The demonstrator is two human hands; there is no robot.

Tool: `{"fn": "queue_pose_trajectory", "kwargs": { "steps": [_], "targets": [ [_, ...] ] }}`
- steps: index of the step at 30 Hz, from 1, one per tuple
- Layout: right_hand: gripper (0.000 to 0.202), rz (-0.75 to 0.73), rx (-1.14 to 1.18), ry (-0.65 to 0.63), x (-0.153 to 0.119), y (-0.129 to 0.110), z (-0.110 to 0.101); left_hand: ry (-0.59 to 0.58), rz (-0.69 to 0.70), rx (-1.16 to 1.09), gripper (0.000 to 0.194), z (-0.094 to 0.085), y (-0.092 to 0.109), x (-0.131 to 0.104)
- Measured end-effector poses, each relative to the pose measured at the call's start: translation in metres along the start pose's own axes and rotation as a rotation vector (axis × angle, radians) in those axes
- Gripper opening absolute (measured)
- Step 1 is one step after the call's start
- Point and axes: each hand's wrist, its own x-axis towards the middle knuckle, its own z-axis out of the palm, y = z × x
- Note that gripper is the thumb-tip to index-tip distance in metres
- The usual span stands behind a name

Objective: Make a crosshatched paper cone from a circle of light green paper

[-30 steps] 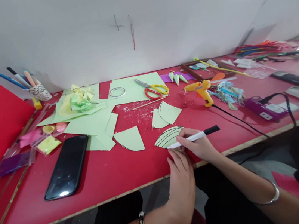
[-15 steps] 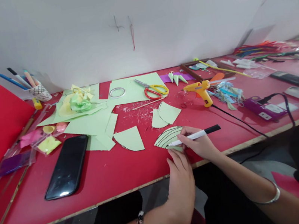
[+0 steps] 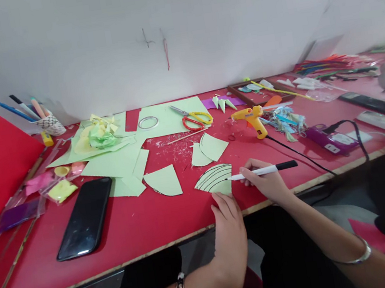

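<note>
A pale green fan-shaped paper piece [image 3: 214, 178] with several curved black lines lies near the table's front edge. My left hand [image 3: 228, 221] rests with fingers stretched out, their tips pressing the paper's lower edge. Gripped in my right hand [image 3: 265, 182] is a white marker [image 3: 268, 170] with a black end, its tip touching the paper's right side. Left of it lies another green quarter-circle piece [image 3: 164, 181], edged in black. Two overlapping green cut pieces [image 3: 214, 147] lie just behind.
A black phone [image 3: 85, 219] lies at front left, near green sheets [image 3: 115, 162]. Scissors [image 3: 193, 117] lie behind. A yellow glue gun [image 3: 251, 120] with a cord, a purple power box [image 3: 333, 141] and a wooden tray [image 3: 261, 94] stand right. Part of another person shows at far right.
My right hand has moved right with the marker, its tip shifting to the paper's right side and uncovering more of the lines. The left hand stays on the paper. The view has shifted slightly.
</note>
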Motion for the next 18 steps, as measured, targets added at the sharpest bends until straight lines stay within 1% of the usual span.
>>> {"fn": "queue_pose_trajectory", "kwargs": {
  "steps": [2, 5, 8, 10, 12, 15, 16, 18],
  "targets": [
    [0.029, 0.000, -0.003, 0.008, -0.001, 0.001, -0.003, -0.008, -0.009, -0.006, 0.043, -0.001, 0.000, 0.000],
    [0.030, 0.001, 0.004, 0.014, -0.001, 0.002, -0.007, -0.052, -0.009, -0.012, 0.043, -0.004, -0.003, 0.001],
    [0.030, 0.004, 0.020, 0.034, -0.001, 0.005, -0.011, -0.087, -0.008, -0.101, 0.056, -0.011, -0.009, 0.001],
    [0.029, 0.006, 0.063, 0.074, -0.001, 0.008, -0.014, -0.114, -0.035, -0.185, 0.068, -0.015, -0.013, 0.001],
    [0.028, -0.001, 0.138, 0.130, -0.001, 0.011, -0.015, -0.133, -0.079, -0.258, 0.073, -0.018, -0.018, 0.000],
    [0.026, -0.013, 0.223, 0.162, -0.002, 0.011, -0.015, -0.120, -0.107, -0.383, 0.067, -0.021, -0.034, -0.003],
    [0.026, -0.013, 0.234, 0.153, -0.002, 0.010, -0.014, -0.105, -0.111, -0.431, 0.063, -0.022, -0.043, -0.005],
    [0.025, -0.007, 0.239, 0.119, -0.003, 0.006, -0.010, -0.053, -0.160, -0.504, 0.051, -0.023, -0.063, -0.006]
  ]
}}
